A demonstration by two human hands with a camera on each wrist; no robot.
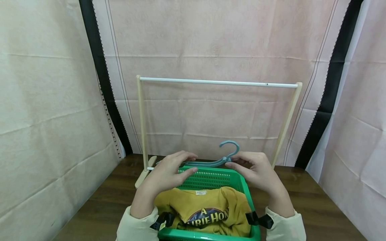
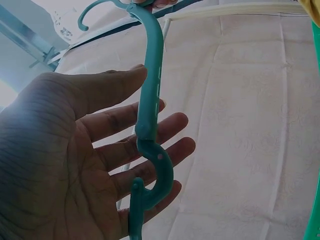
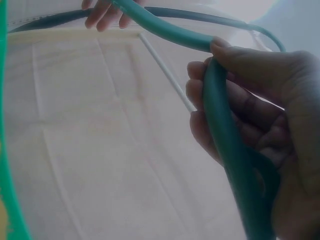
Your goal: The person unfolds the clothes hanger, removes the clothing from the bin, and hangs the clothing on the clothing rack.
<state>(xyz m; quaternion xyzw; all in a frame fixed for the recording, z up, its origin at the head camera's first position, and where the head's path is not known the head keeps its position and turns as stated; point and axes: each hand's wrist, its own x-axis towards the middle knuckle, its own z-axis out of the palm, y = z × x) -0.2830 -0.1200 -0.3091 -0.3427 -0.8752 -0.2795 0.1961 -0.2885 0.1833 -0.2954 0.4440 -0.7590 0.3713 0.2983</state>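
A teal clothes hanger (image 1: 212, 164) is held above the far rim of a green basket (image 1: 252, 201), its hook pointing up. My right hand (image 1: 256, 167) pinches it between thumb and fingers near the base of the hook. At the hanger's left arm (image 2: 151, 90) is my left hand (image 1: 172, 170), its fingers extended and spread behind the arm and its thumb tip right at the edge. Inside the basket lies a crumpled yellow garment (image 1: 181, 204) with a printed front and a white neck label. In the right wrist view a second hanger arm (image 3: 220, 120) runs downward beside my palm.
Behind the basket stands a clothes rack with a white rod (image 1: 217, 82) and cream posts (image 1: 142, 124). A wooden foot (image 1: 143, 177) of the rack shows at left. All of it is on a dark wooden table (image 1: 99, 207), with pale cloth walls around three sides.
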